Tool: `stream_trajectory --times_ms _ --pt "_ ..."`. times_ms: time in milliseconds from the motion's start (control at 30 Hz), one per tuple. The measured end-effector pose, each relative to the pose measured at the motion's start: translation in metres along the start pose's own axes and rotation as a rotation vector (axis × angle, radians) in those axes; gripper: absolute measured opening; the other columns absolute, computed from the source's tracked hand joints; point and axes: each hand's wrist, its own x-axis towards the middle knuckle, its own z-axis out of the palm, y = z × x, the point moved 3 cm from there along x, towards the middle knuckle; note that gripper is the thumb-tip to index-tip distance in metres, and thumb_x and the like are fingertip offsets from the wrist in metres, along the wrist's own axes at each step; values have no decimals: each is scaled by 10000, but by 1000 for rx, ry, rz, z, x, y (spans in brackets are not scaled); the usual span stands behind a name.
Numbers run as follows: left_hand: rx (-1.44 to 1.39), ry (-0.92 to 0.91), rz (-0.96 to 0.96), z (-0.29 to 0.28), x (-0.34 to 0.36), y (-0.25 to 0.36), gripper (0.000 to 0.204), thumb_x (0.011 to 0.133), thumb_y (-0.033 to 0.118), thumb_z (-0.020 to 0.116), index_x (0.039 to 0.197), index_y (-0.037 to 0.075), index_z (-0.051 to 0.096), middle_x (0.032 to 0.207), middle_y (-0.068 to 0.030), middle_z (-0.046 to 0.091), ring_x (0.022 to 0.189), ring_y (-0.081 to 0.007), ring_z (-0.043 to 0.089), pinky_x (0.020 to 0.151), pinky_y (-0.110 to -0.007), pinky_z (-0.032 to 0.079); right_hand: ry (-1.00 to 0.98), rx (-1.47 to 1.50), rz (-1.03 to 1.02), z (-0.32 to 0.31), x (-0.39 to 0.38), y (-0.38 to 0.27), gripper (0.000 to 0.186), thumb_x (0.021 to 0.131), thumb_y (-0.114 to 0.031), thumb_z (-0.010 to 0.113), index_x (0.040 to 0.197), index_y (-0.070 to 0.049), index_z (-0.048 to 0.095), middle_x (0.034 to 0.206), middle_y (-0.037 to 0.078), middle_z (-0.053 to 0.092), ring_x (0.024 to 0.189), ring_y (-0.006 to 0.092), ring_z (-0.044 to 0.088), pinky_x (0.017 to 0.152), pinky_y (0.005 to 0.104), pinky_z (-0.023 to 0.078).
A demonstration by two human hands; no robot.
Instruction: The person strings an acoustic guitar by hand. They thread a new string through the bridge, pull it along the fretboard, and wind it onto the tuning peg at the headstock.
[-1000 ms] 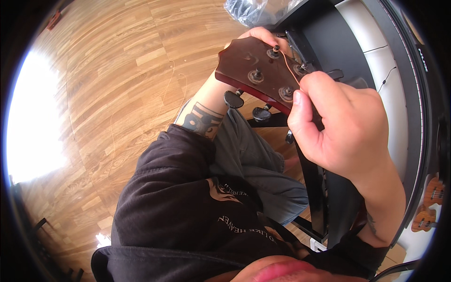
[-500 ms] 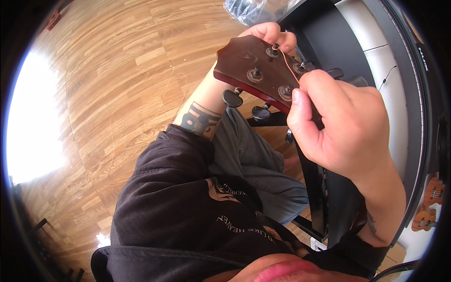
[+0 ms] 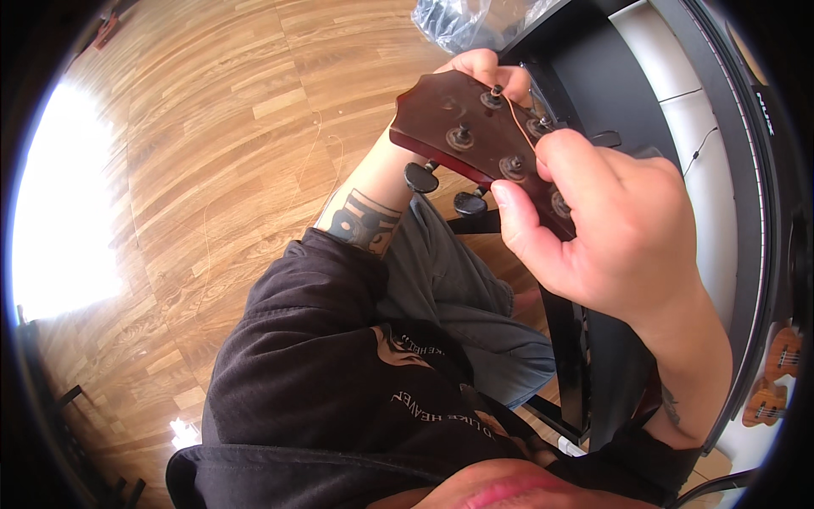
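Observation:
A dark red-brown guitar headstock (image 3: 428,110) with tuning posts and black tuning buttons (image 3: 421,177) is held up in front of me. My left hand (image 3: 479,66) wraps around its upper back side, fingers bent and partly hidden. A thin copper-coloured string (image 3: 520,125) runs from the top post (image 3: 496,95) down to my right hand (image 3: 619,220), whose curled index finger is on it near the headstock's face. The right thumb lies apart from the index finger, at the lower edge of the headstock.
A black keyboard piano and stand (image 3: 610,81) fill the right side. A plastic bag (image 3: 449,21) lies beyond the headstock. Loose thin strings (image 3: 318,127) lie on the wooden floor (image 3: 212,102). Small wooden string instruments (image 3: 780,356) show at the far right, and dark metal legs at lower left.
My right thumb has moved left and down, away from the index finger toward the headstock's lower edge. More of my left fingers show than a second ago.

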Motion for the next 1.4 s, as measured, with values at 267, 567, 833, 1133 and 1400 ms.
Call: stream_trajectory --times_ms 267,567,833,1133,1400 --pt "153 116 -145 -12 -6 5 469 873 373 860 1120 39 644 1190 -164 600 993 -236 688 854 -357 614 17 12 2 -1 1 -1 268 826 -129 839 811 -51 583 583 45 568 436 201 545 416 319 412" --pt "-63 150 -10 -5 -6 -8 420 909 376 823 1111 43 667 1152 -143 612 1020 -241 663 848 -335 599 2 8 12 0 0 1 268 830 -133 842 817 -50 588 592 48 590 443 199 562 420 314 419" --pt "379 183 -114 16 -4 12 532 882 540 770 1156 105 635 1015 -18 490 1045 -173 452 902 -312 448 -5 0 7 2 -1 3 264 834 -138 842 823 -48 594 594 47 596 446 197 571 422 312 426" --pt "-119 115 -51 8 -2 0 384 852 281 871 1063 85 616 1057 -71 528 998 -212 542 876 -355 550 -3 -3 18 0 3 1 270 836 -149 842 821 -48 593 588 51 591 444 206 578 422 314 432" --pt "49 153 -69 -3 4 16 508 835 396 866 994 -16 614 1153 -189 591 962 -272 671 855 -396 636 -17 -34 14 -2 3 2 263 833 -160 845 826 -57 604 598 50 602 449 206 585 428 313 442"
